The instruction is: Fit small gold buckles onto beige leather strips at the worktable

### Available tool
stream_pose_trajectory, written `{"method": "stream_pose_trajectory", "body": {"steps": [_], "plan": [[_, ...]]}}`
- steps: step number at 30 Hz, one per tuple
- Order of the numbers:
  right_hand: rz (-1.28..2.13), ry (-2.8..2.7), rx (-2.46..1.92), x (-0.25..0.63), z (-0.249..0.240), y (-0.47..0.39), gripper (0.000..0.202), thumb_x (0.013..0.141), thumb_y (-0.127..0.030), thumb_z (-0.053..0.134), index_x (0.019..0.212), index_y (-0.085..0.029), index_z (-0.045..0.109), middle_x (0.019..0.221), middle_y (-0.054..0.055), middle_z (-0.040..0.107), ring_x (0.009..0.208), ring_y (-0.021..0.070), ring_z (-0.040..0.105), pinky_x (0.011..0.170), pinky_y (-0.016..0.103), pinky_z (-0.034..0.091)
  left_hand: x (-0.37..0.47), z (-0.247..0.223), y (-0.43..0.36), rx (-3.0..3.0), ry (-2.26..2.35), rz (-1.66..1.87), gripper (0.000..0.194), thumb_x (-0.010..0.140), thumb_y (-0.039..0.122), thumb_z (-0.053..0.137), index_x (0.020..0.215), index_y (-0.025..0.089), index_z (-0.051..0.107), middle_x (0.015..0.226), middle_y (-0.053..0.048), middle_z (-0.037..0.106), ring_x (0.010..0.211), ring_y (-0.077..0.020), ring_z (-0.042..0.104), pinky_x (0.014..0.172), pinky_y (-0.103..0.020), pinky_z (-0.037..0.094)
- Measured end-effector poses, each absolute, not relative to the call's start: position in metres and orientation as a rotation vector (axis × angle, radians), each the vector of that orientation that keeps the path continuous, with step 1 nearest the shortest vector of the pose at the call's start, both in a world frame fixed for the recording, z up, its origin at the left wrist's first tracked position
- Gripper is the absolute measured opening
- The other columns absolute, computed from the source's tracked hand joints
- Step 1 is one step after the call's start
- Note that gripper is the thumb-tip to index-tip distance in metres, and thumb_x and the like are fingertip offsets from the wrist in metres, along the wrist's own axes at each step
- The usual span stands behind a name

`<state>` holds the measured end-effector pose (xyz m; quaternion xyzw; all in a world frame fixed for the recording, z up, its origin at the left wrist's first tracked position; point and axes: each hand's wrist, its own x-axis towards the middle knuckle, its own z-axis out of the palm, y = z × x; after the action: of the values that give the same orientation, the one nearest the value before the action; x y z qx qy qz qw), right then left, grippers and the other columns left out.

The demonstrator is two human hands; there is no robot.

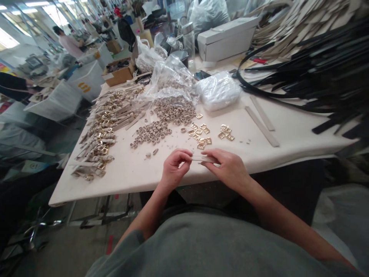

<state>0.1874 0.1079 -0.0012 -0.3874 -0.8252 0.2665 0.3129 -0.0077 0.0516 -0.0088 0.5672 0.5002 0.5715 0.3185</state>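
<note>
A short beige strap (198, 158) stretches between my two hands above the table's front edge. My left hand (176, 164) pinches its left end between thumb and fingertips. My right hand (227, 166) grips the other end, thumb below and fingers on top. Just beyond the hands lie loose gold buckles (201, 134), with a smaller cluster of buckles (226, 132) to the right. Small beige loops (152, 133) form a pile to the left. Whether a buckle or loop sits on the held strap is hidden by my fingers.
Finished-looking beige straps with buckles (100, 142) line the table's left side. Behind the loops stand a clear plastic bag (175, 79) and a white wrapped bundle (219, 90). Two flat strips (262, 127) lie at right, near black straps (317, 73). A white box (227, 40) stands behind.
</note>
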Motion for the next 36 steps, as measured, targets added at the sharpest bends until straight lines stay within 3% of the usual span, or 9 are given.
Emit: {"method": "stream_pose_trajectory", "body": {"steps": [11, 18, 25, 30, 36], "plan": [[0.979, -1.847, -0.916, 0.188, 0.002, 0.107, 0.042, 0.081, -0.023, 0.073, 0.121, -0.023, 0.064, 0.086, -0.001, 0.068, 0.075, 0.0148, 0.067, 0.077, 0.027, 0.055, -0.014, -0.01, 0.052, 1.626, 1.367, 1.625, 0.008, 0.083, 0.013, 0.066, 0.079, 0.02, 0.067, 0.098, -0.005, 0.067, 0.09, -0.0155, 0.064, 0.071, -0.025, 0.05], [0.951, -1.927, -0.868, 0.187, -0.001, 0.106, 0.029, 0.085, -0.027, 0.071, 0.114, -0.021, 0.068, 0.102, 0.004, 0.074, 0.087, 0.0181, 0.07, 0.081, 0.029, 0.055, -0.011, -0.01, 0.05, 1.533, 1.326, 1.583, 0.005, 0.084, 0.017, 0.068, 0.08, 0.019, 0.067, 0.096, -0.006, 0.067, 0.086, -0.0147, 0.064, 0.069, -0.024, 0.053], [0.836, -2.142, -0.881, 0.192, -0.003, 0.11, 0.015, 0.091, -0.03, 0.066, 0.102, -0.021, 0.073, 0.091, 0.004, 0.076, 0.077, 0.0173, 0.069, 0.071, 0.028, 0.05, -0.005, -0.01, 0.049, 1.304, 1.266, 1.516, 0.005, 0.083, 0.022, 0.07, 0.083, 0.019, 0.067, 0.082, -0.001, 0.065, 0.069, -0.0113, 0.065, 0.068, -0.025, 0.058], [1.037, -2.025, -0.973, 0.192, 0.003, 0.109, 0.034, 0.083, -0.028, 0.074, 0.116, -0.021, 0.068, 0.084, 0.001, 0.072, 0.069, 0.0143, 0.063, 0.066, 0.026, 0.048, -0.009, -0.014, 0.051, 1.5, 1.305, 1.555, 0.005, 0.084, 0.015, 0.066, 0.082, 0.019, 0.067, 0.094, -0.006, 0.066, 0.086, -0.015, 0.064, 0.072, -0.026, 0.054], [1.313, -1.795, -0.851, 0.19, 0.009, 0.105, 0.052, 0.081, -0.023, 0.072, 0.131, -0.022, 0.056, 0.079, -0.003, 0.064, 0.066, 0.0114, 0.057, 0.063, 0.024, 0.045, -0.016, -0.015, 0.051, 1.592, 1.36, 1.579, 0.011, 0.082, 0.01, 0.065, 0.08, 0.02, 0.066, 0.098, -0.006, 0.067, 0.092, -0.0165, 0.063, 0.073, -0.026, 0.05]]}}
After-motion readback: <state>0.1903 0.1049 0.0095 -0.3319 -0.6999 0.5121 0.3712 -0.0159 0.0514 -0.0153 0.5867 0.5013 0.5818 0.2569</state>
